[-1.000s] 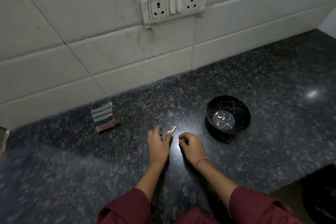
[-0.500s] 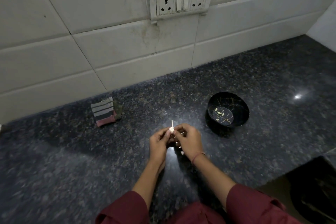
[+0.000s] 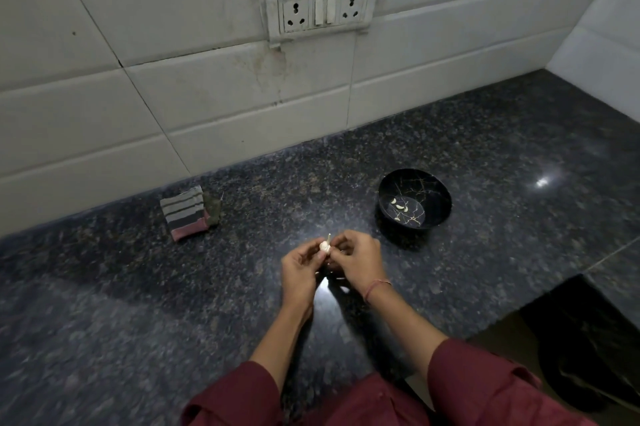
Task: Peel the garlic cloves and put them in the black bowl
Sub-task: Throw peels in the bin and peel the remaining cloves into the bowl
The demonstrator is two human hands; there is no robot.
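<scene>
A small pale garlic clove (image 3: 325,245) with a thin stalk sticking up is held just above the dark granite counter (image 3: 502,155). My left hand (image 3: 301,270) pinches it from the left, and my right hand (image 3: 356,261) pinches it from the right, fingertips meeting on it. The black bowl (image 3: 440,195) with gold veining stands to the right and slightly farther back, about a hand's width from my right hand. A few peeled cloves (image 3: 400,206) lie on its bottom.
A folded striped cloth (image 3: 185,214) lies at the back left near the tiled wall. A socket and switch plate (image 3: 320,10) is on the wall above. The counter's edge drops off at the lower right, with a dark floor area (image 3: 588,339) below.
Both hands lifted from the counter and came together. A second ago the left hand alone held the clove near the surface; now both pinch it.
</scene>
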